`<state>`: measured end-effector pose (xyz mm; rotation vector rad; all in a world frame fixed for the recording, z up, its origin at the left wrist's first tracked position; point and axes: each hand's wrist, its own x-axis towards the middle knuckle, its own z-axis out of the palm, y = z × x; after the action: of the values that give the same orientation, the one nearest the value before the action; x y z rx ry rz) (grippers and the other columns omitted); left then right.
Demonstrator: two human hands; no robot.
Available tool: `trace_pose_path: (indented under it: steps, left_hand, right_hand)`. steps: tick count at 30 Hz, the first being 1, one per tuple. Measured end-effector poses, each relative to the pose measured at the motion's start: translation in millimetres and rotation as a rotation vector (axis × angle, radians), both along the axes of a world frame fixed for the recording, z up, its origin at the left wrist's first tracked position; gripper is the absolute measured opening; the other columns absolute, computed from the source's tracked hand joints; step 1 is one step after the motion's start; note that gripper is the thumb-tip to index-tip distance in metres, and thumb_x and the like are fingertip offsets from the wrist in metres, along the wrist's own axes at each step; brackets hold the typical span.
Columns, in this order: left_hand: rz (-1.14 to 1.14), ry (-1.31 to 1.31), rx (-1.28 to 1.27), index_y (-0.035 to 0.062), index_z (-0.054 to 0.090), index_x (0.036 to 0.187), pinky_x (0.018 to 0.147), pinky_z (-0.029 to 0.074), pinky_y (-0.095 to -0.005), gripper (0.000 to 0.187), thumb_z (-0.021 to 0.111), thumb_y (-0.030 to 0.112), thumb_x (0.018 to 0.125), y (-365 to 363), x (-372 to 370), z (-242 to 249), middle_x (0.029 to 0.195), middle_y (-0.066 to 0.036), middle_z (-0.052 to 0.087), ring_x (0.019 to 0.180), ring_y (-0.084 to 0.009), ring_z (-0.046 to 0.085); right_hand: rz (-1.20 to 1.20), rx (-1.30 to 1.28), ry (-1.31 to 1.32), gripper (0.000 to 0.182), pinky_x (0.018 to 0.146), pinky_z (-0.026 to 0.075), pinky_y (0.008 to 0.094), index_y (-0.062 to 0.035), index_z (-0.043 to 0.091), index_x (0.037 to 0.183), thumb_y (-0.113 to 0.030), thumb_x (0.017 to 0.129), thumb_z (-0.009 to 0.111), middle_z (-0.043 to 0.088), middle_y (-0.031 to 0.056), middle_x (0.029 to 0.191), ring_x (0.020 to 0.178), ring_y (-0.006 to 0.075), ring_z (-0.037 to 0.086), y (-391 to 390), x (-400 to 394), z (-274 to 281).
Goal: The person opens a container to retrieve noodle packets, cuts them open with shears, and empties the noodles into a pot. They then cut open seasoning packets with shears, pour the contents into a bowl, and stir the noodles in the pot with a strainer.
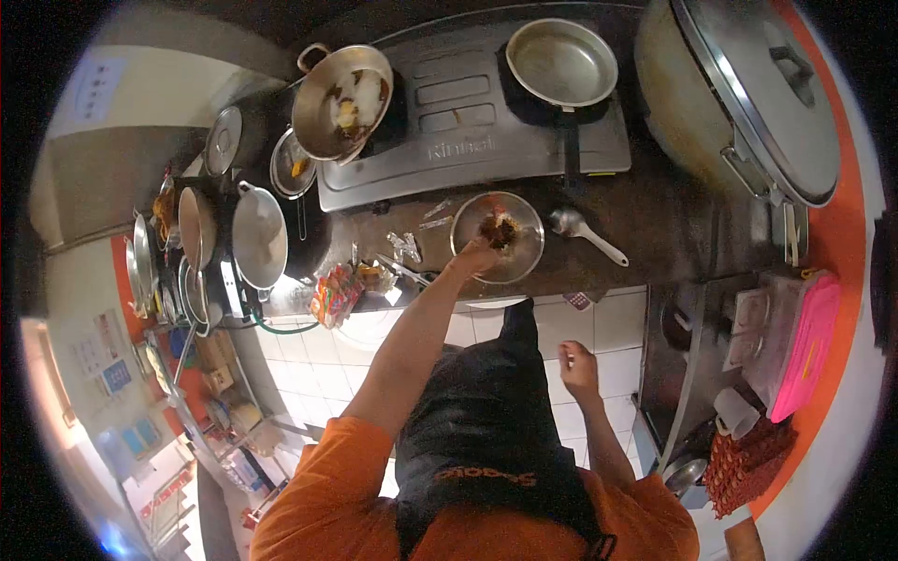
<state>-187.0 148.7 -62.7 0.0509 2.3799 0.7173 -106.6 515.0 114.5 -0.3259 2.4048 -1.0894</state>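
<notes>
On the dark counter stands a round metal bowl (528, 257) with a dark brown and pale mixture (502, 231) inside. My left hand (477, 259) reaches over the bowl's near rim, its fingers bunched together at the mixture. What they hold, if anything, is hidden. Low beside my apron hangs my right hand (579, 371), loosely curled, touching nothing. To the right of the bowl lies a spoon with a white handle (599, 243). Left of it are torn foil wrappers (404, 248), a knife or scissors-like tool (402, 269) and a red printed packet (335, 295).
Behind the bowl is a Rinnai stove (458, 154). It carries a two-handled pan (323, 98) with white and yellow contents and a frying pan (561, 64). A large lidded pot (692, 112) stands at the right. More pans (259, 238) stand at the left.
</notes>
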Motion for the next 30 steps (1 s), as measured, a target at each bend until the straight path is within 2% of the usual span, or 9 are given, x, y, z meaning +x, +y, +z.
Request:
trace_pose_path:
  steps: [3, 4, 6, 9, 11, 16, 22, 26, 30]
  left_hand:
    - [-0.293, 0.223, -0.178, -0.0013, 0.069, 0.103, 0.059, 0.052, -0.0397, 0.027, 0.06, 0.017, 0.085, 4.8, 14.0, -65.5, 0.083, -0.018, 0.069, 0.077, -0.0253, 0.067]
    - [-0.618, 0.248, -0.404, -0.0007, 0.069, 0.101, 0.058, 0.053, -0.0393, 0.026, 0.061, 0.017, 0.084, 7.7, 6.9, -42.9, 0.082, -0.018, 0.069, 0.077, -0.0242, 0.067]
    - [-0.484, 0.322, -0.484, 0.0018, 0.07, 0.1, 0.053, 0.053, -0.0396, 0.026, 0.061, 0.018, 0.082, 15.4, -0.7, 21.4, 0.08, -0.016, 0.069, 0.072, -0.0229, 0.066]
    - [-0.305, 0.47, -0.546, 0.004, 0.07, 0.098, 0.049, 0.051, -0.0391, 0.024, 0.061, 0.019, 0.081, 22.2, -0.1, 53.6, 0.079, -0.015, 0.069, 0.067, -0.0228, 0.065]
    - [-0.192, 0.41, -0.351, 0.0037, 0.07, 0.097, 0.05, 0.051, -0.0405, 0.024, 0.061, 0.019, 0.082, 22.8, 1.4, 38.4, 0.08, -0.015, 0.069, 0.068, -0.0244, 0.065]
    - [0.02, 0.298, 0.007, 0.0028, 0.07, 0.094, 0.053, 0.052, -0.0439, 0.023, 0.059, 0.021, 0.084, 20.7, 15.1, 20.2, 0.083, -0.016, 0.068, 0.069, -0.0284, 0.066]
    - [0.192, 0.423, 0.284, 0.0017, 0.07, 0.09, 0.056, 0.052, -0.0481, 0.025, 0.056, 0.022, 0.086, 24.2, 38.8, -21.6, 0.086, -0.016, 0.068, 0.071, -0.0331, 0.067]
    - [-0.123, 0.379, -0.19, 0.0066, 0.065, 0.087, 0.056, 0.051, -0.0422, 0.019, 0.052, 0.02, 0.09, 20.4, 37.7, 25.4, 0.08, -0.013, 0.065, 0.066, -0.029, 0.062]
    - [0.14, 0.497, -0.303, 0.0107, 0.064, 0.078, 0.055, 0.051, -0.041, 0.018, 0.054, 0.02, 0.088, 37.3, 37.1, 28.8, 0.075, -0.013, 0.065, 0.066, -0.0291, 0.063]
  right_hand:
    - [-0.149, 0.013, -0.113, 0.016, 0.066, 0.058, 0.0352, 0.0016, 0.064, 0.102, -0.013, 0.096, 0.062, 0.071, 0.018, 0.091, 0.082, 0.028, 0.073, 8.2, -6.5, 20.8]
    - [-0.166, 0.003, -0.129, 0.016, 0.066, 0.059, 0.0351, 0.0013, 0.064, 0.102, -0.013, 0.096, 0.061, 0.071, 0.018, 0.09, 0.082, 0.0278, 0.073, 7.6, -7.0, 22.3]
    - [-0.175, -0.035, -0.158, 0.016, 0.067, 0.059, 0.0351, 0.0006, 0.064, 0.103, -0.014, 0.096, 0.061, 0.071, 0.0179, 0.091, 0.083, 0.0272, 0.073, 2.8, -8.3, 26.7]
    - [-0.123, -0.083, -0.211, 0.017, 0.07, 0.059, 0.0365, -0.0001, 0.064, 0.105, -0.015, 0.097, 0.061, 0.071, 0.0183, 0.093, 0.085, 0.0281, 0.073, -20.3, -13.0, 32.2]
    - [-0.06, -0.074, -0.259, 0.02, 0.072, 0.059, 0.0386, -0.0002, 0.063, 0.107, -0.017, 0.097, 0.06, 0.071, 0.0191, 0.097, 0.087, 0.0311, 0.072, -35.8, -15.7, 33.0]
    - [0.063, -0.082, -0.327, 0.022, 0.073, 0.06, 0.0383, -0.0006, 0.063, 0.106, -0.021, 0.097, 0.062, 0.072, 0.0184, 0.097, 0.088, 0.0293, 0.073, -57.5, -22.8, 39.7]
    - [0.177, -0.015, -0.325, 0.021, 0.074, 0.058, 0.0396, -0.0011, 0.062, 0.102, -0.022, 0.098, 0.061, 0.071, 0.0185, 0.096, 0.089, 0.0303, 0.072, -63.0, -34.6, 47.5]
    - [0.279, 0.065, -0.253, 0.022, 0.075, 0.056, 0.0388, -0.002, 0.062, 0.105, -0.023, 0.099, 0.059, 0.071, 0.0167, 0.097, 0.09, 0.0312, 0.072, -61.8, -46.3, 47.1]
    - [0.232, 0.093, -0.285, 0.024, 0.076, 0.056, 0.0385, -0.0022, 0.062, 0.107, -0.024, 0.1, 0.057, 0.072, 0.0157, 0.097, 0.092, 0.0305, 0.072, -70.2, -48.9, 52.5]
